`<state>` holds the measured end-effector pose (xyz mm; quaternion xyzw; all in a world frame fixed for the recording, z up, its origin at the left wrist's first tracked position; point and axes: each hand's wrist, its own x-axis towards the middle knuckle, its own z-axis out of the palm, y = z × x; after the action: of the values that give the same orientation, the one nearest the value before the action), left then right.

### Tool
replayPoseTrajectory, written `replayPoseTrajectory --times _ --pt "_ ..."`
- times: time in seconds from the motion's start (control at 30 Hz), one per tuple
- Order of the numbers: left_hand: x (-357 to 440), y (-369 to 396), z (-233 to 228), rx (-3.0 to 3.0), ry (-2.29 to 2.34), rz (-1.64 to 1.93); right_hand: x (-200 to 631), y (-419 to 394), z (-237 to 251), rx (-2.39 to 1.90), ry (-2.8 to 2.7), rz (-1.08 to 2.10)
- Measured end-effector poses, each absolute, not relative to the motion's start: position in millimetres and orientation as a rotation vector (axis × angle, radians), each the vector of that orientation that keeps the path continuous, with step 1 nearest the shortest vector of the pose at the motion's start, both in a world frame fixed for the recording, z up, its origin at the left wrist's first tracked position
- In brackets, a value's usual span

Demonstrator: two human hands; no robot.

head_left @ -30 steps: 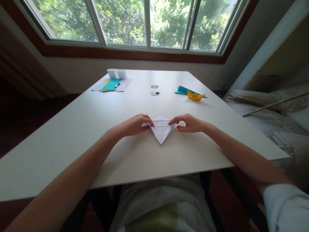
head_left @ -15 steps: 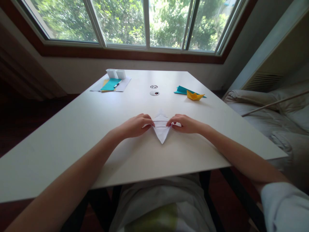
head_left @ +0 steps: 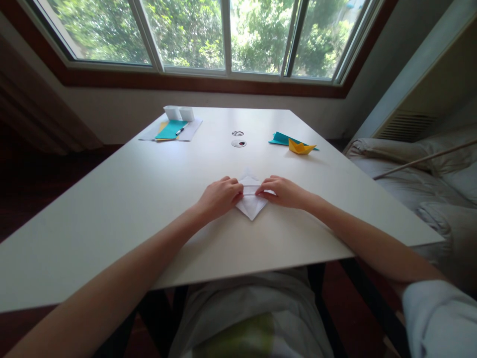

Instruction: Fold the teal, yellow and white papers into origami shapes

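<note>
A small folded sheet of white paper (head_left: 252,206) lies on the table in front of me, its lower corner pointing toward me and crosswise fold lines near its middle. At its left side my left hand (head_left: 222,196) is closed, fingers pressed on the paper's edge. My right hand (head_left: 280,191) pinches the right side between thumb and fingers. The fingertips of both hands cover the paper's side corners.
On the white table (head_left: 186,174), a yellow paper boat (head_left: 301,147) and a teal paper plane (head_left: 280,138) stand at the far right. Far left are coloured sheets (head_left: 171,130), a pen (head_left: 182,129) and white containers (head_left: 179,113). Round grommets (head_left: 239,143) sit mid-table.
My left hand has moved slightly right and over the paper's left edge, its fingers more curled. My right hand has shifted only a little, staying on the right side.
</note>
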<state>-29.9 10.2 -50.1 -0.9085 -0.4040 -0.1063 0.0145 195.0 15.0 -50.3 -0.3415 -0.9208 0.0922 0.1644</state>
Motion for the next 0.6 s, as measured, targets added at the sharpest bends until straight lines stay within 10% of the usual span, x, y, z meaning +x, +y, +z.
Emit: replayPoseTrajectory --times 0.6 --pt "-42.8 22.8 -57.1 -2.859 -1.526 -0.379 191.8 14.9 -62.1 -1.257 -2.427 0.142"
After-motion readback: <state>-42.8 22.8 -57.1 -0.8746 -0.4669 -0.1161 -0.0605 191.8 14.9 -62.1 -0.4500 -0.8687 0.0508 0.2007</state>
